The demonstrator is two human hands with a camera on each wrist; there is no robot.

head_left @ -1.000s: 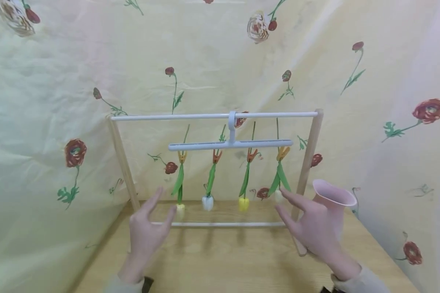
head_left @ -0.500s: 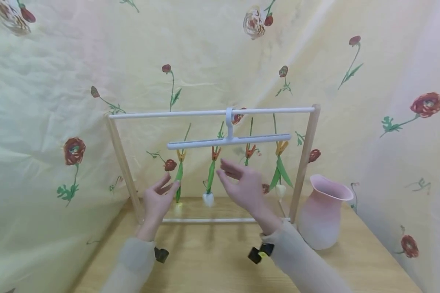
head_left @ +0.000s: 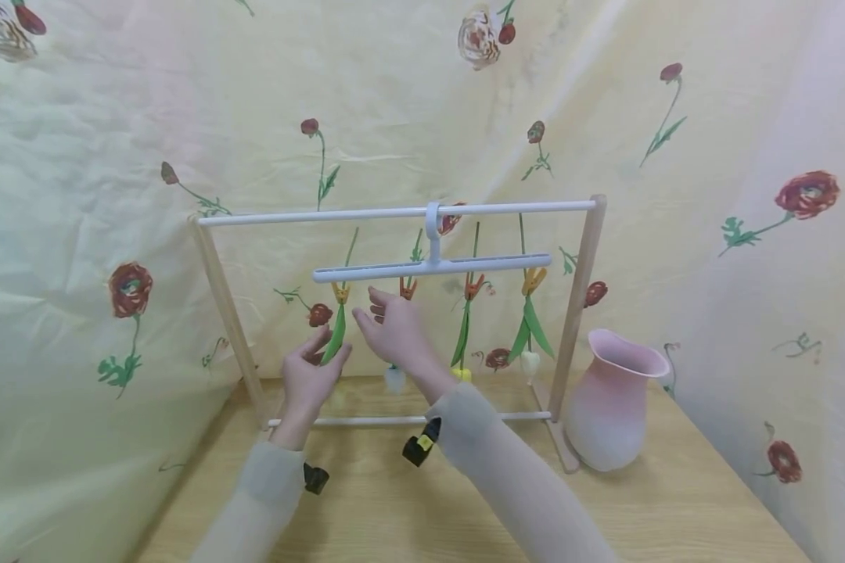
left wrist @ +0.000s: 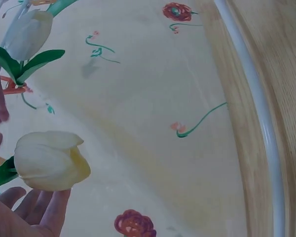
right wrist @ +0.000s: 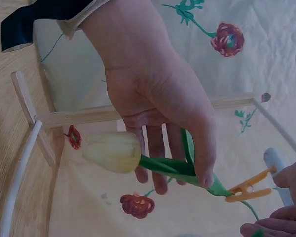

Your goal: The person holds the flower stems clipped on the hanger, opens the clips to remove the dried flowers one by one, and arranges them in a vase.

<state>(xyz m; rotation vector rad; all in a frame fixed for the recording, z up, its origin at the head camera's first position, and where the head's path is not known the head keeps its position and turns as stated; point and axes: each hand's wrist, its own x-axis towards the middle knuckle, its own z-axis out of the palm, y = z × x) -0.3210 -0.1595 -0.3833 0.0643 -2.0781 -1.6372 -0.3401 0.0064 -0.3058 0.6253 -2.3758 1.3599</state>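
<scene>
A pale cream tulip point(left wrist: 49, 160) hangs head down from a yellow-orange clothespin point(right wrist: 249, 185) at the left end of a pale blue hanger point(head_left: 373, 271). My left hand point(head_left: 311, 379) is around the tulip's leaves and stem. Its thumb passes in front and its fingers lie behind, loosely extended. The bloom is hidden behind this hand in the head view. My right hand point(head_left: 397, 328) is just right of the same tulip, below the clothespin, thumb and fingers apart with nothing between them. It covers much of the white tulip point(head_left: 394, 381) behind it.
The hanger hooks over the top bar point(head_left: 310, 216) of a wooden-post rack. A yellow tulip point(head_left: 461, 375) and another white tulip point(head_left: 530, 361) hang at its right half. A pink-and-white vase point(head_left: 609, 414) stands right of the rack on the wooden table point(head_left: 366, 500).
My right hand has swept left from near the rack's right post to the leftmost tulip. My left hand has risen and moved right, around that tulip's leaves.
</scene>
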